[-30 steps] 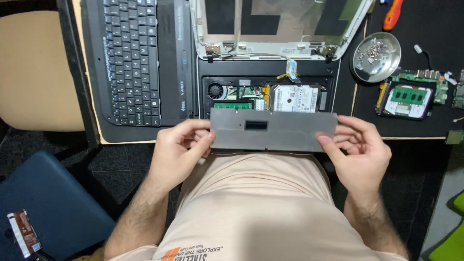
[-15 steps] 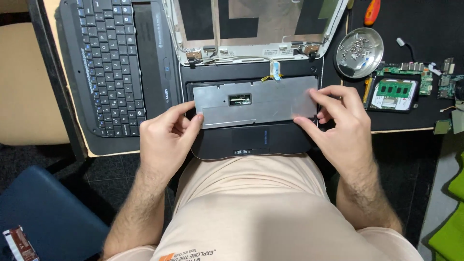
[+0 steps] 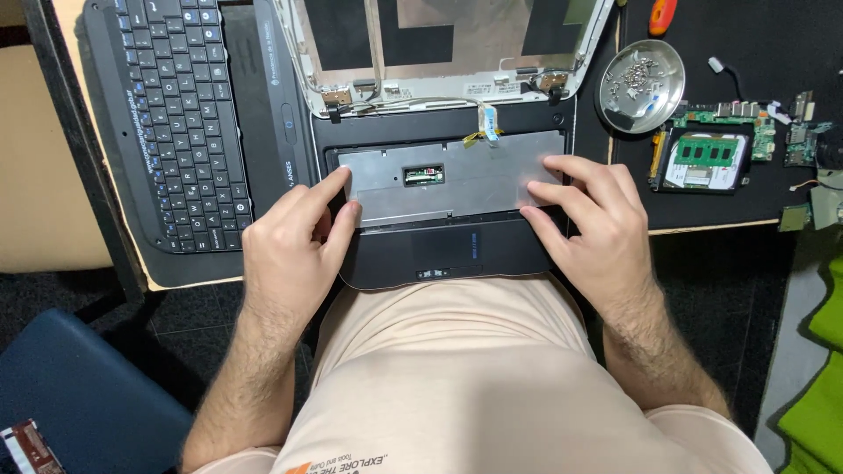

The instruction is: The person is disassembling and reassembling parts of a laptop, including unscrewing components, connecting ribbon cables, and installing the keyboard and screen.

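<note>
Now the grey metal plate [image 3: 457, 180] lies flat in the black laptop base [image 3: 439, 254], near the stripped lid [image 3: 439, 44]. The left hand [image 3: 294, 250] and right hand [image 3: 597, 233] press spread fingers on its ends, holding nothing; screws [image 3: 639, 75] wait in the dish, so fastening seems left.

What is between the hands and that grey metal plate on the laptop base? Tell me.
Nothing visible. The left hand has its fingers directly on the left end of the grey metal plate, and the right hand presses its right end. The plate lies flat in the laptop base, above the touchpad.
</note>
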